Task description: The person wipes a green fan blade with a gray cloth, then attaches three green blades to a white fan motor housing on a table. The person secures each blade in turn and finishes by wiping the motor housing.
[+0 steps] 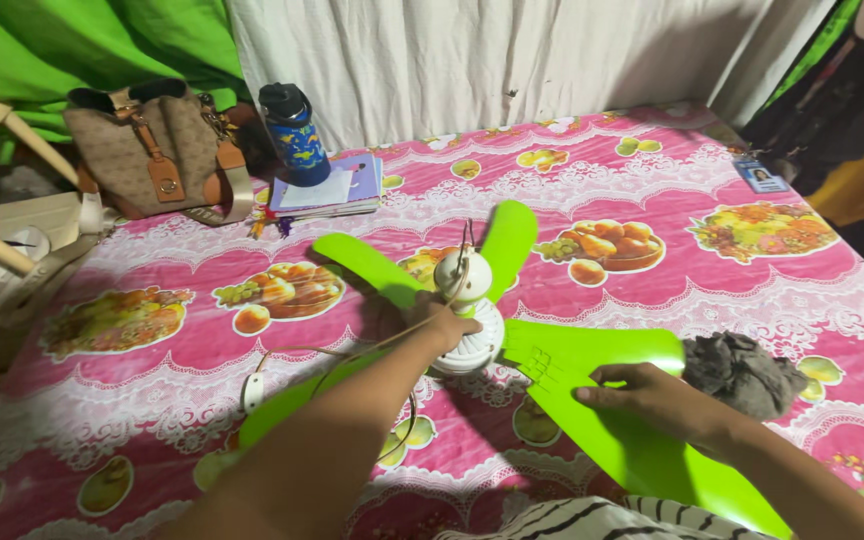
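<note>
Striped cloth (592,520) shows at the bottom edge, cut off. Just beyond it lies a green-bladed fan (472,325) on the pink fruit-print tablecloth (752,290). Left hand (442,325), arm stretched forward, closes on the fan's white hub. Right hand (642,395) lies flat, fingers extended, pressing a blade, gripping nothing. A grey rag (742,372) sits beside it. Farther off stand a bottle (294,133) and handbag (152,150).

A pink fruit-print tablecloth (652,290) covers the table; on it lie a green-bladed fan (572,370), grey rag (742,372), books (327,190), brown handbag (152,150).
</note>
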